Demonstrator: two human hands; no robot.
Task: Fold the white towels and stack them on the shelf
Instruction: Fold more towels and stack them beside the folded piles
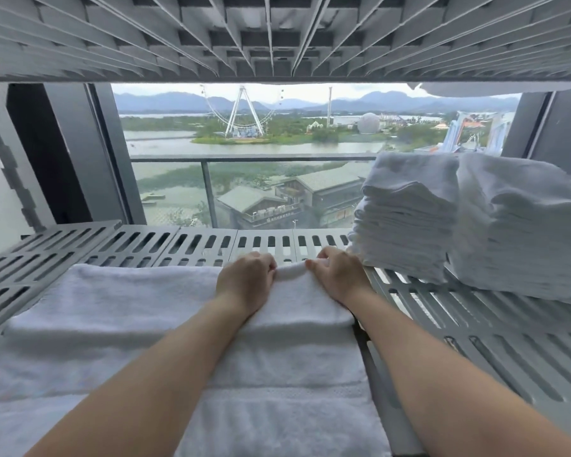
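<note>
A folded white towel lies on the grey slotted shelf, on top of other white towels that reach to the near edge. My left hand and my right hand pinch the top towel's far right edge, a short roll of cloth showing between them. Both forearms stretch forward over the towels. Two tall stacks of folded white towels stand on the shelf at the right, just beside my right hand.
The ribbed underside of an upper shelf hangs close overhead. A notched shelf post rises at the left. Behind the shelf is a window with a balcony rail. Bare slotted shelf shows at the right front.
</note>
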